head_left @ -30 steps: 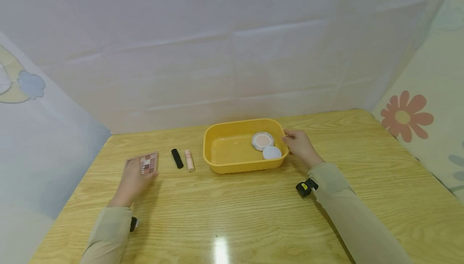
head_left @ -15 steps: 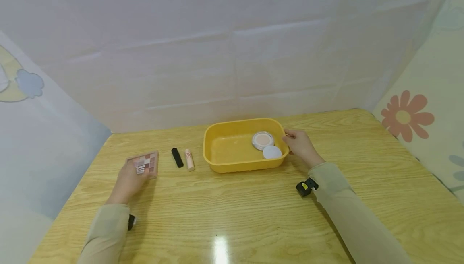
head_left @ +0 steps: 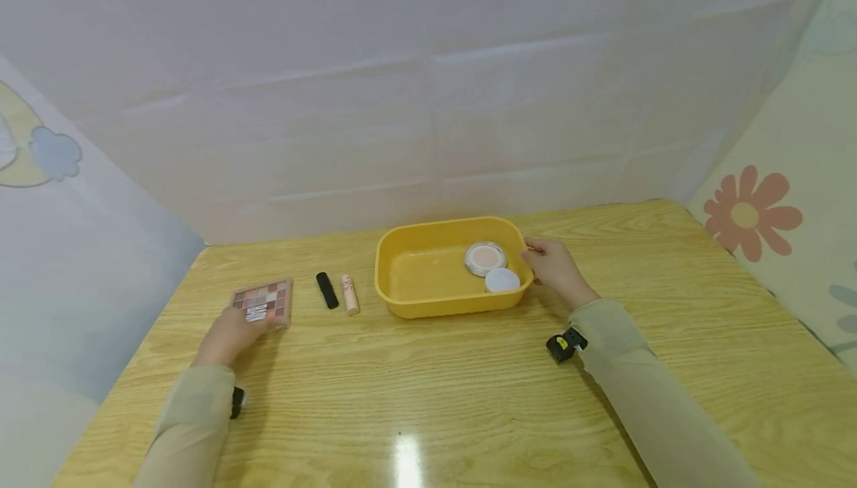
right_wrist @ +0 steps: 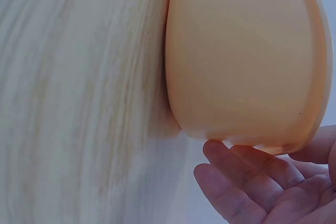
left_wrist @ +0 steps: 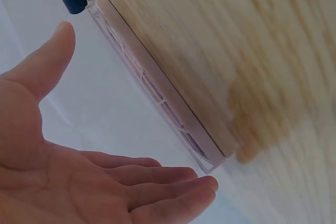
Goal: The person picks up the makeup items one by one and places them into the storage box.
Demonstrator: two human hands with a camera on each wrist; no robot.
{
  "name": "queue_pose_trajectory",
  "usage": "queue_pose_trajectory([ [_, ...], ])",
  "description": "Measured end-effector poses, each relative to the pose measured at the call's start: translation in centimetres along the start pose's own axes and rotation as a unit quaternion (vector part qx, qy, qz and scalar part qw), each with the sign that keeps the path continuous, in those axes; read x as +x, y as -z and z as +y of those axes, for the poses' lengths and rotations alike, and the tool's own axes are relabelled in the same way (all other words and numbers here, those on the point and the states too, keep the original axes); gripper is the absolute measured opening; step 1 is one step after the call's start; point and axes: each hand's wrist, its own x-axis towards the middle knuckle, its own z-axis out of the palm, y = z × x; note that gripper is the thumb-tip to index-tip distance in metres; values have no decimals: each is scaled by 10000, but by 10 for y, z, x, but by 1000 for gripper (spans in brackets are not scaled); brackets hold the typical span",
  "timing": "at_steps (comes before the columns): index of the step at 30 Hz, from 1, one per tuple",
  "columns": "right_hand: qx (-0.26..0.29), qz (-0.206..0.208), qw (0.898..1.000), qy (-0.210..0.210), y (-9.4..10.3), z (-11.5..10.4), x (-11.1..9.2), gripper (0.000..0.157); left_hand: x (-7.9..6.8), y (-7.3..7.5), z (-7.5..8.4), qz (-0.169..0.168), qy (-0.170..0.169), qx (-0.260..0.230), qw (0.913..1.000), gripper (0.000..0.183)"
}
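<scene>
An eyeshadow palette (head_left: 274,302) with a clear lid lies flat at the left of the table. My left hand (head_left: 230,335) is at its near left corner, covering that part in the head view. In the left wrist view the thumb and fingers (left_wrist: 173,174) are spread apart, with the palette's edge (left_wrist: 157,85) between their tips. On the right, my right hand (head_left: 556,271) grips the end of a yellow plastic basket (head_left: 428,300), thumb at the rim and fingers (right_wrist: 252,174) against the outer wall. Inside the basket are a round compact (head_left: 485,258) and a white-lidded jar (head_left: 502,280).
Between palette and basket, a black lipstick tube (head_left: 327,291) and a pale pink tube with red lettering (head_left: 350,294) lie side by side. The wood-grain table (head_left: 348,391) meets a pale sheet-covered wall (head_left: 428,101) behind the basket.
My left hand has drawn back and to the left off the palette, so more of its pans and lettering show. The right hand and basket have stayed in place.
</scene>
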Motion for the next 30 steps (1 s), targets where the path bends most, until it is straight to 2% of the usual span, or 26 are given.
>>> queue_pose_trajectory([
  [5, 2, 25, 10000, 12, 1, 1, 1, 52, 3, 2, 0, -181, 70, -34, 9998, 82],
  [14, 20, 21, 10000, 53, 0, 2, 2, 51, 13, -1, -7, -268, 283, -101, 9992, 91],
  [19, 10, -13, 10000, 85, 0, 2, 2, 51, 14, 0, -8, -294, 284, 0, 9992, 88],
  [25, -57, 28, 10000, 29, -1, 1, 3, 52, 12, 3, -2, -184, 141, 262, 9994, 79],
  [30, -57, 34, 10000, 41, 0, 1, 2, 51, 13, 3, -1, -51, 327, 506, 9982, 77],
])
